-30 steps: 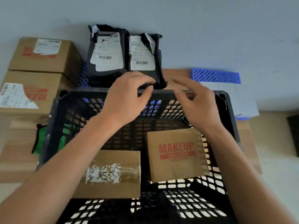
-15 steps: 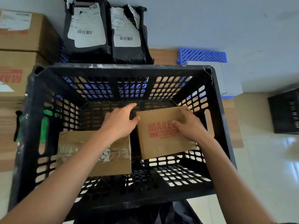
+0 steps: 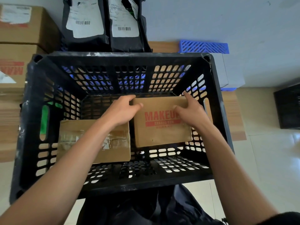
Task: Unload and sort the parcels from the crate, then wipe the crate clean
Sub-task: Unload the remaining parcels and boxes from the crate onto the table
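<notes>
Nearest, at 6 o'clock: dark trousers below the near rim of the black crate. Inside the crate, at 8 o'clock of its floor, a taped brown box lying flat, partly hidden under the left forearm. At 3 o'clock of that box, just beside it, the MAKEUP box with red lettering facing up. Left hand curled round the MAKEUP box's far left corner, thumb on top. Right hand gripping its far right corner, fingers bent over the far edge. Beyond the crate at 12 o'clock, two black mailer bags standing against the wall. At 10 o'clock, stacked cardboard boxes. At 1 o'clock, a blue basket.
</notes>
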